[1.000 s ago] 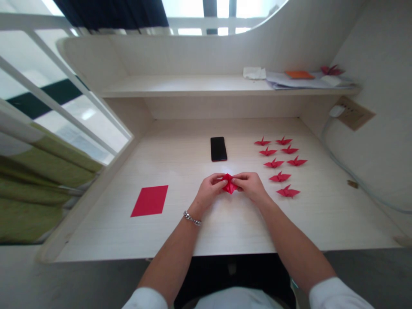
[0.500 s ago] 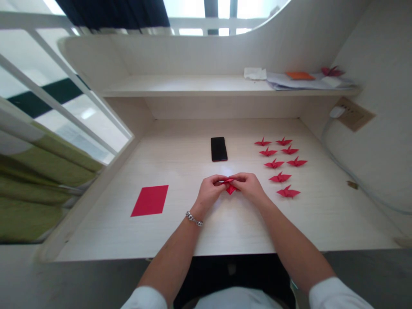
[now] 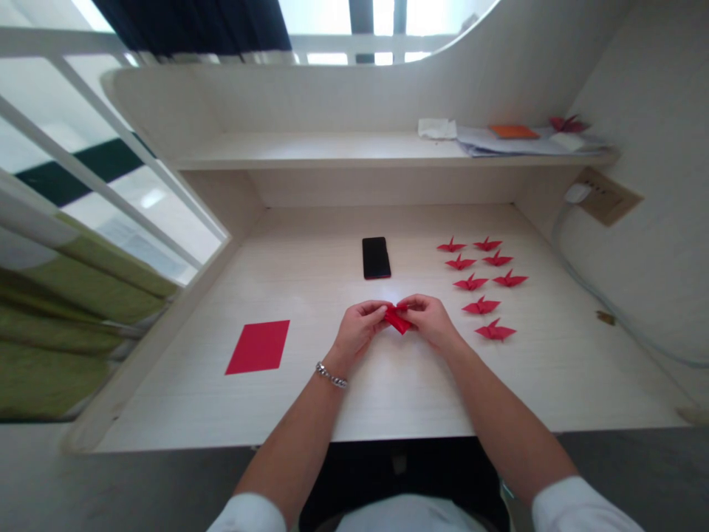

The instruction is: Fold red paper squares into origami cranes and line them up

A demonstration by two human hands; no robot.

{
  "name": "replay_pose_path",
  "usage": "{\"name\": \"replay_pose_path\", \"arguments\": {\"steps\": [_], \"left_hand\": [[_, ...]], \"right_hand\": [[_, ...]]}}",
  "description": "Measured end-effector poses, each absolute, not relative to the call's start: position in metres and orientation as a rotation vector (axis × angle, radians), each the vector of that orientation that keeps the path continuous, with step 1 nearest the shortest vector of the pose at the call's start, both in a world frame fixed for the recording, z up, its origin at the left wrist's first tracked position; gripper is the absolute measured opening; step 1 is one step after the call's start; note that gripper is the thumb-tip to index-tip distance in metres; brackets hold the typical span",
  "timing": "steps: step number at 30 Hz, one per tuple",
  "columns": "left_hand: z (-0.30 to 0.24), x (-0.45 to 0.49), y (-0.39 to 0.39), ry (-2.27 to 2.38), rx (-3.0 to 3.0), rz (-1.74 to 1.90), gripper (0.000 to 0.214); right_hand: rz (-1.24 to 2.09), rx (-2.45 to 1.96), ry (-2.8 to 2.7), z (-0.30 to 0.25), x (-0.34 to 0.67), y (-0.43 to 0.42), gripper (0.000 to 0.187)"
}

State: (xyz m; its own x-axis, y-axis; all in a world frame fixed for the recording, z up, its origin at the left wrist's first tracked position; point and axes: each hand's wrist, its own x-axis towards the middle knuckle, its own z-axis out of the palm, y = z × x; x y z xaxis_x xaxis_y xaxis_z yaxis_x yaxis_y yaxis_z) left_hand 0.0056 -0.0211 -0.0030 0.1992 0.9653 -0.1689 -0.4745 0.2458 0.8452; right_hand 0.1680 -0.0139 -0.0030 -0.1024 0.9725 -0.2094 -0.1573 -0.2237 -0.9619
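Note:
Both my hands meet over the middle of the pale wooden desk [image 3: 388, 399] and pinch a small folded piece of red paper [image 3: 399, 319]. My left hand [image 3: 358, 330], with a metal bracelet at the wrist, grips its left side with closed fingers. My right hand [image 3: 430, 320] grips its right side, fingers curled. Most of the folded paper is hidden between the fingers. A flat red sheet [image 3: 258, 346] lies on the desk to the left of my hands.
Several finished red paper cranes [image 3: 481, 283] sit in two rows to the right. A black phone [image 3: 376, 257] lies face down behind my hands. The shelf [image 3: 332, 148] above carries papers, an orange pad and another crane. A wall socket with a cable is at right.
The folded red paper has been turned and reshaped between my fingers; both hands stayed at the same spot with small finger movements.

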Motion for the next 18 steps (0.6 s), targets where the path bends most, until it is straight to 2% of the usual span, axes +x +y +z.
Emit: {"name": "replay_pose_path", "arguments": {"steps": [10,18], "left_hand": [[-0.0041,0.0035,-0.0206,0.842,0.789,1.094,0.028],[-0.0045,0.0026,-0.0212,0.817,0.813,1.06,0.029]], "right_hand": [[1.195,-1.299,-1.374,-0.0035,0.1687,-0.0136,0.023],[1.137,-1.33,-1.438,-0.0031,0.1698,-0.0151,0.023]]}}
